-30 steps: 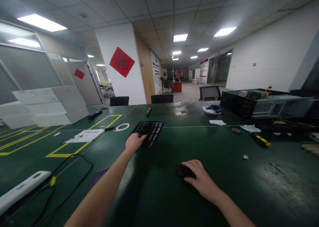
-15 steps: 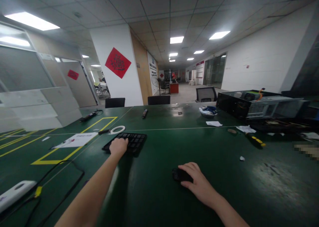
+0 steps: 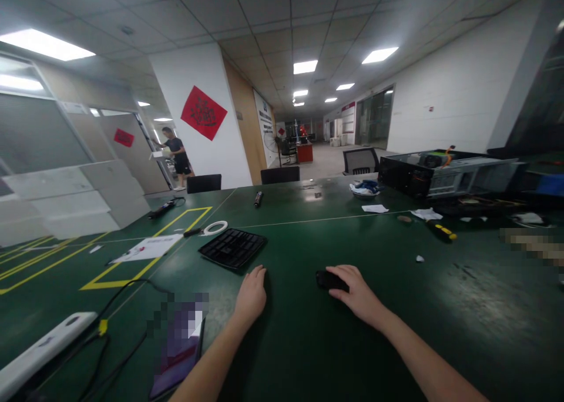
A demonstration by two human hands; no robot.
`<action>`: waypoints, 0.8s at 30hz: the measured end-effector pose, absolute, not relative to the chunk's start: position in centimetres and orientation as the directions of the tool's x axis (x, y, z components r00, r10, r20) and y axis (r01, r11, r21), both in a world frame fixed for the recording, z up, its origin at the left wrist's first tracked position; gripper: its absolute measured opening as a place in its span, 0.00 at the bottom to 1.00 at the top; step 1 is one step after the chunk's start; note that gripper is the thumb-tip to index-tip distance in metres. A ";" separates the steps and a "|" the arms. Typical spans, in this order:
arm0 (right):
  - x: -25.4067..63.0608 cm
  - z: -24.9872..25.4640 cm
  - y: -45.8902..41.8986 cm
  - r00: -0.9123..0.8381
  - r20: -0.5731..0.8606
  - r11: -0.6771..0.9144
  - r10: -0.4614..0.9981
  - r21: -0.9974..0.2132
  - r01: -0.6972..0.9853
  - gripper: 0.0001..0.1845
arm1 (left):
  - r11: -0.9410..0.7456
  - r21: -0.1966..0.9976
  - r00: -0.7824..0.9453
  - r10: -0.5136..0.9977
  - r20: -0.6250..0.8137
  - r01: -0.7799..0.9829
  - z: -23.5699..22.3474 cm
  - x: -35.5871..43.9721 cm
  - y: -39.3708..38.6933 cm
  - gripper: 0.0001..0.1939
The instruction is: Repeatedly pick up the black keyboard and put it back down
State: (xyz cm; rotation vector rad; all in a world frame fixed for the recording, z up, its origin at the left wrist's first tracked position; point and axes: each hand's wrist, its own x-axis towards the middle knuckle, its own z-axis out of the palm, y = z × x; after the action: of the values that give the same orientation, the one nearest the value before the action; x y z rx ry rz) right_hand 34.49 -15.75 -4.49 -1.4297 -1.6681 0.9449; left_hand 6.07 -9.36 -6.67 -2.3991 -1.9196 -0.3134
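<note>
A black keyboard (image 3: 232,248) lies on the green table (image 3: 308,331), just beyond my left hand (image 3: 252,293). That hand rests flat on the table, fingers together and stretched out, holding nothing. My right hand (image 3: 358,291) lies over a black mouse (image 3: 328,280), fingers curved on top of it. The two hands are a short way apart near the table's middle.
A phone with a blurred screen (image 3: 178,346) lies at lower left beside a white power strip (image 3: 42,352) and black cables. An open computer case (image 3: 440,176) sits at right, a yellow-handled screwdriver (image 3: 440,231) nearby. A roll of white tape (image 3: 215,227) and paper (image 3: 147,248) lie left. A person (image 3: 176,158) stands in the far doorway.
My left hand has let go of the keyboard and drawn back to rest on the table. The keyboard now lies closer and to the left. My right hand stays on the mouse.
</note>
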 end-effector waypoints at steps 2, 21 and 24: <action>35.7 -3.7 -15.6 -0.073 0.146 0.163 0.987 -0.848 0.504 0.26 | -0.234 0.085 0.213 0.955 0.206 0.968 -6.7 5.9 -9.2 0.24; 54.1 -10.4 -19.9 0.291 0.584 -0.309 0.758 -0.072 0.948 0.39 | -0.031 -0.028 0.039 0.939 0.342 0.999 -5.2 7.2 -11.1 0.15; 54.3 -10.3 -20.1 0.364 0.489 -0.353 0.793 -0.119 0.928 0.40 | 0.025 -0.050 -0.008 0.949 0.316 0.998 -5.0 7.0 -11.2 0.16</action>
State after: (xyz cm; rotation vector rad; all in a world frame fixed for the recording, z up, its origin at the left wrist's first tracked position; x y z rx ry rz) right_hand 54.25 -20.09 -10.27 -2.2559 -1.5039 -0.4954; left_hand 6.98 -11.17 -5.01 -2.0079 -2.0418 -0.2735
